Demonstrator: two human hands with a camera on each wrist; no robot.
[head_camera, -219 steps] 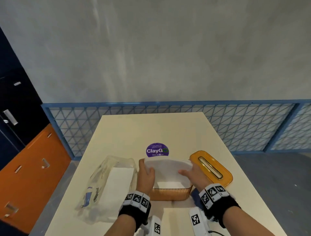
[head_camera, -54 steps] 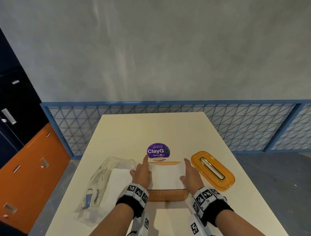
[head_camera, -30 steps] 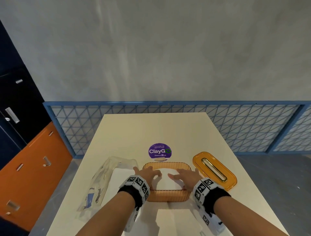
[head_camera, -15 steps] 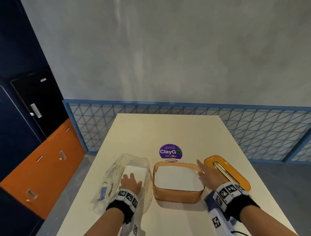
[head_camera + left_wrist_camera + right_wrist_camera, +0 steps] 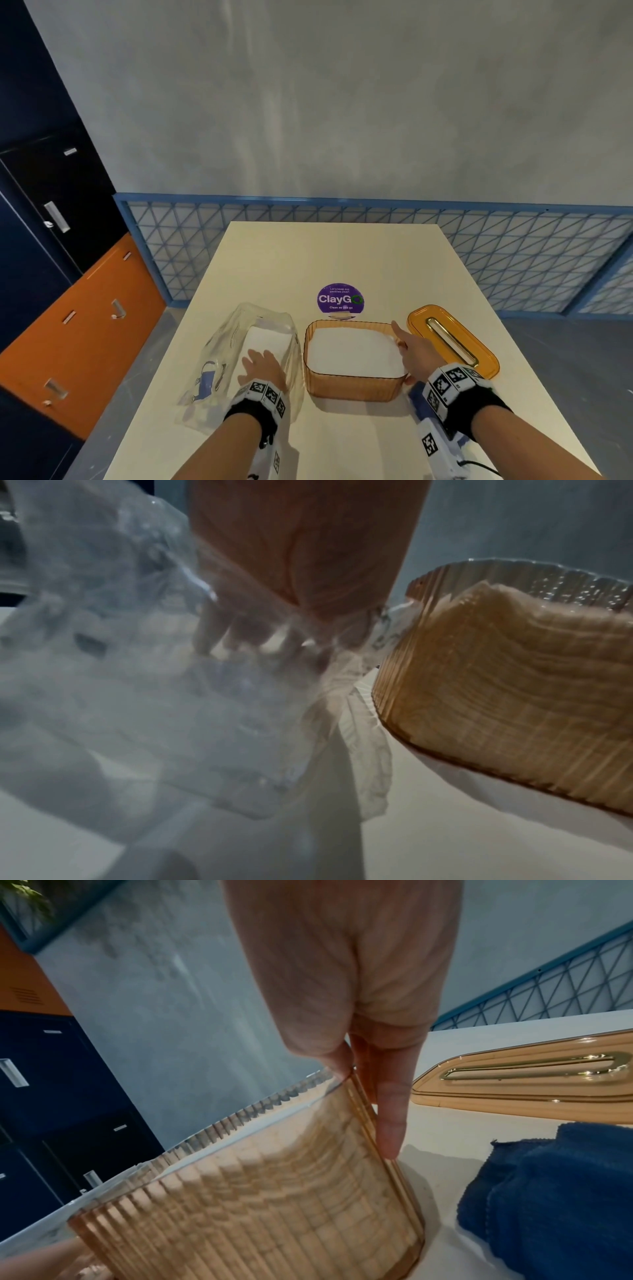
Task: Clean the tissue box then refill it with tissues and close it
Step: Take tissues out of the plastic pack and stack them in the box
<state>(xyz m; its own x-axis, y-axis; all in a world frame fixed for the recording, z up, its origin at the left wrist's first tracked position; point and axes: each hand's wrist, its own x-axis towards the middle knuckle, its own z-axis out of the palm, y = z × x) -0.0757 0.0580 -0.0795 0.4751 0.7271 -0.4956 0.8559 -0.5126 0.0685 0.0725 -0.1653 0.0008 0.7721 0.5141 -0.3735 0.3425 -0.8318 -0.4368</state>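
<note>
Here, at the left of the table [image 5: 274, 260], lies a clear bag [image 5: 219, 359] with white tissues inside. The left hand [image 5: 262, 368] rests flat on these tissues, fingers spread and relaxed, gripping nothing. Just right of the bag stands the amber box [image 5: 352, 387], uncovered and filled with tissues [image 5: 354, 353] nearly to the rim. The right hand [image 5: 416, 353] holds the right wall of the box, thumb at the rim and straight fingers [image 5: 390, 1123] along the outside. A blue cloth [image 5: 555, 1191] lies near this wrist. Farther right, apart from the box, the lid [image 5: 452, 339] lies flat.
</note>
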